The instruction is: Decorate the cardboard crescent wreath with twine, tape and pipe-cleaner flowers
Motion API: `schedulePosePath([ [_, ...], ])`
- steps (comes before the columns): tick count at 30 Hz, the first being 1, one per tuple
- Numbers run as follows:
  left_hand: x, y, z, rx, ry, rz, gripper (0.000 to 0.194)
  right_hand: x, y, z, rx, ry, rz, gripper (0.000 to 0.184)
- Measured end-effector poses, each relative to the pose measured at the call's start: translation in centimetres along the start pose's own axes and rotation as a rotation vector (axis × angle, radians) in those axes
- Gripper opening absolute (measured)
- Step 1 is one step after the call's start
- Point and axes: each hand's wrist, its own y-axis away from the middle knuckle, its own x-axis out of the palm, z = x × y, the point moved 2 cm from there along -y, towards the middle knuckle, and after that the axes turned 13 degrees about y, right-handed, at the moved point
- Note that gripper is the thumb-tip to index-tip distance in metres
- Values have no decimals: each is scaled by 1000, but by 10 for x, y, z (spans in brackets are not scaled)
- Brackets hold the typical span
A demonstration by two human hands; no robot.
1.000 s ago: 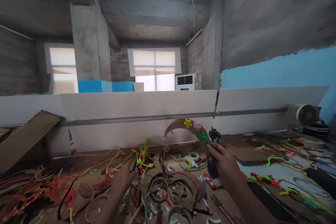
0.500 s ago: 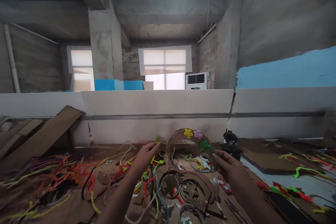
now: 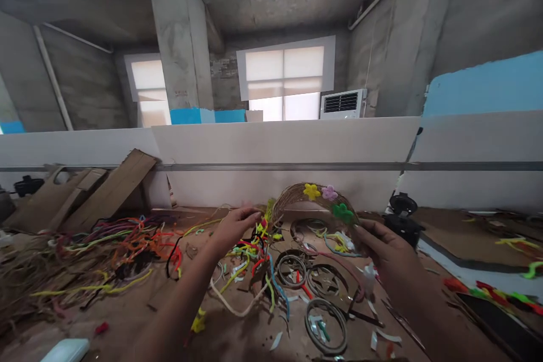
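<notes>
A twine-wrapped arched headband (image 3: pixel 297 194) carries a yellow flower (image 3: pixel 311 191), a pink flower (image 3: pixel 329 193) and a green flower (image 3: pixel 341 212) made of pipe cleaner. My right hand (image 3: pixel 384 251) is closed on its right end. My left hand (image 3: pixel 235 225) pinches its left end, just above a tangle of coloured pipe cleaners (image 3: pixel 250 254). The band is held upright above the table.
Wire and twine rings (image 3: pixel 326 325) and paper scraps lie below the band. A heap of pipe cleaners (image 3: pixel 114 243) spreads at the left, with cardboard sheets (image 3: pixel 102 189) leaning on the white partition (image 3: pixel 280 141). A black object (image 3: pixel 403 218) stands at the right.
My left hand rose from the pipe cleaners on the table and took the band's left end. The camera turned left and tilted up.
</notes>
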Motion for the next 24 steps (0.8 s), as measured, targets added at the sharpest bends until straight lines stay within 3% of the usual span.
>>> schedulePosePath([
  [5,3,2,68,-36,-148,-127,45,-15,-25,5,-44,-97,-105,41],
  [9,26,11,127,-35,-249,-139,37,-12,-53,8,-90,-68,-143,44],
  [12,42,22,157,-2,-312,-191,41,-7,-78,4,-94,-35,-168,41],
  [17,51,31,191,36,-380,-244,45,-2,-123,-16,-27,69,-192,18],
  [24,50,29,206,56,-501,-254,48,13,-170,-65,148,233,-270,23],
])
